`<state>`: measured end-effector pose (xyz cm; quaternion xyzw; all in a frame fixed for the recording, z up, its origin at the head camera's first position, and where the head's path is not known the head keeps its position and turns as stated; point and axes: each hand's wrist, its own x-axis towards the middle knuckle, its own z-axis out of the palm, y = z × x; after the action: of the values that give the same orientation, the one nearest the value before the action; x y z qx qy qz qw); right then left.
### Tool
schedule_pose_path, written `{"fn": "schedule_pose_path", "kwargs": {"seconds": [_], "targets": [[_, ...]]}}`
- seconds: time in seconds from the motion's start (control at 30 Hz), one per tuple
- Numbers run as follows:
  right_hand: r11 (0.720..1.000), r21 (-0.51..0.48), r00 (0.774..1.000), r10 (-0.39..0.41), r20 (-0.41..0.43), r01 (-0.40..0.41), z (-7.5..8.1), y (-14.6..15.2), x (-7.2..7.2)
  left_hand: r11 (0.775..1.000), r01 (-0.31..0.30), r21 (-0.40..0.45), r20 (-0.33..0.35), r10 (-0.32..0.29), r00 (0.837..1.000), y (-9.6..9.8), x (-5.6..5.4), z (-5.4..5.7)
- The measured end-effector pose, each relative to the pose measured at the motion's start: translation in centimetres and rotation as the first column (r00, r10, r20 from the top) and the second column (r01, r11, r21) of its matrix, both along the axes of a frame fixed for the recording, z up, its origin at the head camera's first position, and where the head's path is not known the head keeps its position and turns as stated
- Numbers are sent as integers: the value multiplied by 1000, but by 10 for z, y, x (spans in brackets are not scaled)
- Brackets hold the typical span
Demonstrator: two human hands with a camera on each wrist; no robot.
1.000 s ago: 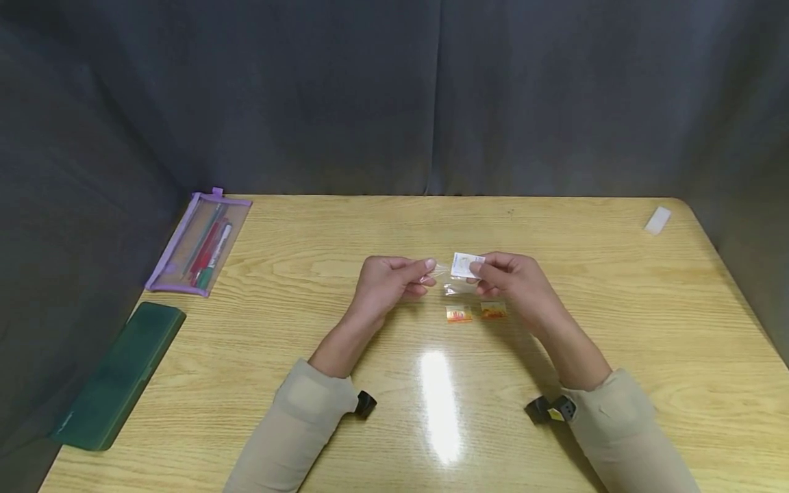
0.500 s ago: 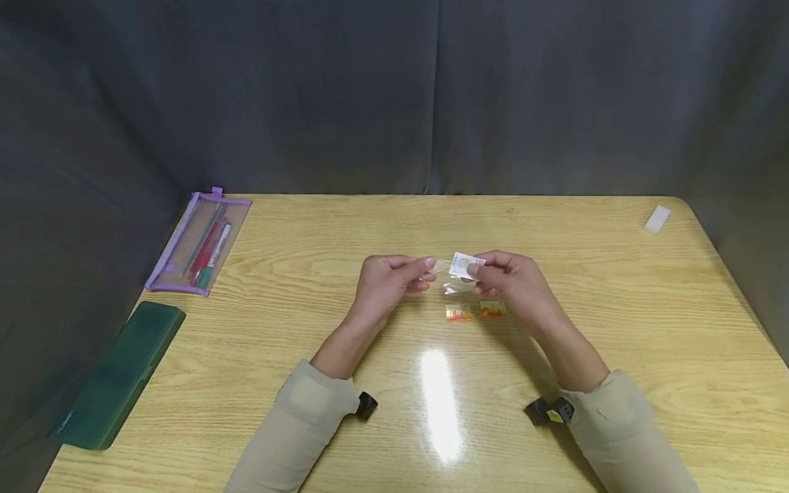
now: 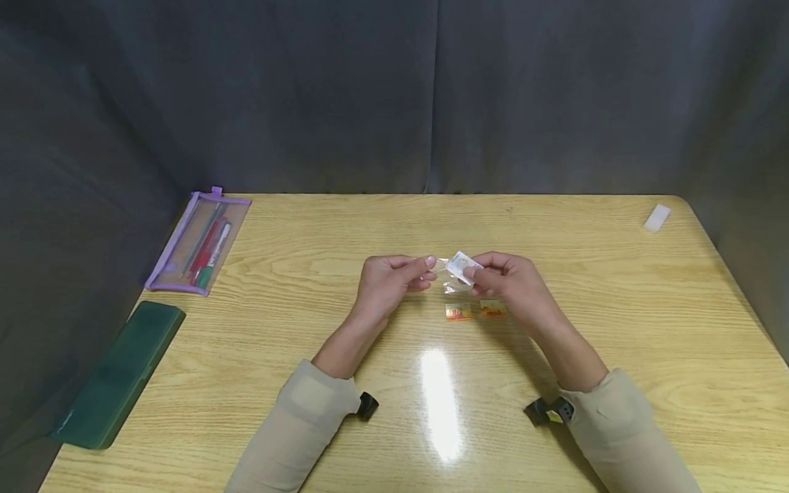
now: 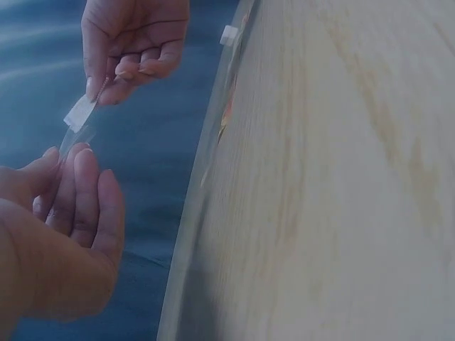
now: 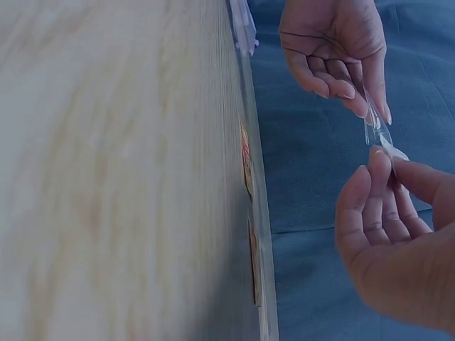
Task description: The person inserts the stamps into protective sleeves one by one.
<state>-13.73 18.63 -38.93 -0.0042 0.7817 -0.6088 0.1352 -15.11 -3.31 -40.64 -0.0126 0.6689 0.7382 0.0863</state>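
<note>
Both hands are raised over the table, close to each other. My left hand [image 3: 388,282] pinches a piece of clear plastic film [image 4: 73,136] between thumb and fingers. A small white printed card [image 3: 461,267] is pinched by my right hand [image 3: 516,282], its thumb flat on the printed face. The card's left edge meets the clear film, and in the right wrist view the two overlap at the right fingertips [image 5: 380,153]. Below the hands, an orange-and-yellow card [image 3: 458,312] and a similar orange card [image 3: 492,308] lie side by side on the table.
A purple-edged mesh pouch [image 3: 175,239] with several pens lies at the table's back left. Nearer, a dark green case [image 3: 120,376] rests along the left edge. A small white block [image 3: 657,218] sits at the back right. Dark curtains [image 3: 370,103] surround the wooden table [image 3: 296,226].
The right hand has turned the white card clockwise and shifted it slightly left, over the clear film. The left hand has stayed almost still.
</note>
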Motion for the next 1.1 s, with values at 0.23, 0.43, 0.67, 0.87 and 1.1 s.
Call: {"fn": "schedule_pose_path", "kwargs": {"seconds": [0.23,0.43,0.67,0.87,1.1], "targets": [[1000,-2,1000,7,-8,-7,1,4,0,1000,-3,-7,8,3,1000,-1,0,-1],[999,-19,999,-43,-15,43,0,5,-2,1000,5,-17,18,-4,1000,-1,1,-1],[1000,4,1000,-21,8,21,1,3,-1,1000,3,-14,14,-3,1000,1,1,0],[999,44,1000,1,30,-3,1,4,-1,1000,20,-12,6,-20,1000,0,1,-2],[999,46,1000,-3,22,2,0,5,-1,998,64,10,3,-64,998,1,1,-3]]}}
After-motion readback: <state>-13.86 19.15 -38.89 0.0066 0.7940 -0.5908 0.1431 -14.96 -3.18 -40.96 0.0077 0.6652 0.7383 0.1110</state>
